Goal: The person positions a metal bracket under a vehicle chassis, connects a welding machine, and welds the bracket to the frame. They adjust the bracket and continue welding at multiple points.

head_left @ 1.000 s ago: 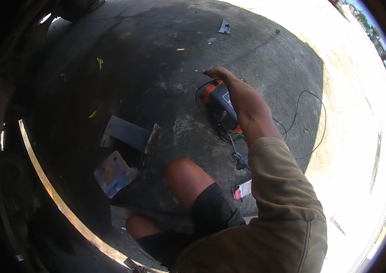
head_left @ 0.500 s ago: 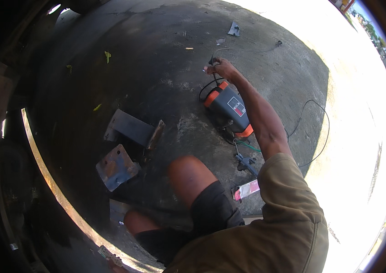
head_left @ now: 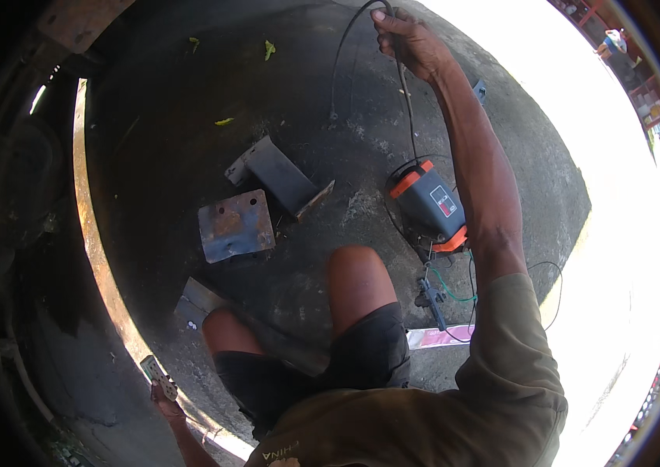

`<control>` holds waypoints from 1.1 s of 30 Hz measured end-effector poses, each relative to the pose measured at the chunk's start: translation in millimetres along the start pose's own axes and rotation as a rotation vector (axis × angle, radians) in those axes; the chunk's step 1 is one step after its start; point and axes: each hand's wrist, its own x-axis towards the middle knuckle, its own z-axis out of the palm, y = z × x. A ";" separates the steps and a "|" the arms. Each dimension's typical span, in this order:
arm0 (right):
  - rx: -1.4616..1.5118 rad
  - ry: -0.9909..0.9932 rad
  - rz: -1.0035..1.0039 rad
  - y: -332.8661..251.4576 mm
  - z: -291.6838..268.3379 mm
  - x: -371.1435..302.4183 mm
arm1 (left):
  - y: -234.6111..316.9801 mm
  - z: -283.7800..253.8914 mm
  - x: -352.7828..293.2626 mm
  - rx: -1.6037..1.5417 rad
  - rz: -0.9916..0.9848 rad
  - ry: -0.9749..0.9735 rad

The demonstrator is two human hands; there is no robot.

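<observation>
My right hand (head_left: 412, 44) is raised at the top of the view, its fingers closed around a black power cable (head_left: 405, 93). The cable runs down to a black-and-orange welding machine (head_left: 431, 204) on the ground and also loops left from the hand. Whether a plug is in the hand cannot be made out. At the lower left, my left hand (head_left: 165, 402) grips a pale power strip (head_left: 159, 379) with rows of holes. Below the machine lies a grey-blue clamp (head_left: 430, 301) with a green lead.
Left of the machine lie a dark steel channel piece (head_left: 283, 179) and a rusty plate (head_left: 236, 226) with holes. Another metal plate (head_left: 196, 302) is beside my knee. A pink-and-white packet (head_left: 443, 337) lies on the ground. A long metal strip (head_left: 96, 249) curves along the left.
My right hand has risen away from the machine, drawing the cable up with it. My left hand has come further into view with the power strip. The head view has shifted.
</observation>
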 end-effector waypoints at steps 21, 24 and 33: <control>-0.648 -0.717 0.067 -82.6 371.5 -98.2 | -3.4 72.2 3.1 -0.291 -0.195 -0.061; -0.730 -0.753 0.100 -72.9 405.1 -123.1 | -15.0 80.2 2.1 -0.341 -0.223 -0.052; -1.056 -1.195 -0.174 -20.0 512.2 -194.1 | 26.4 113.9 25.7 -0.462 -0.254 -0.159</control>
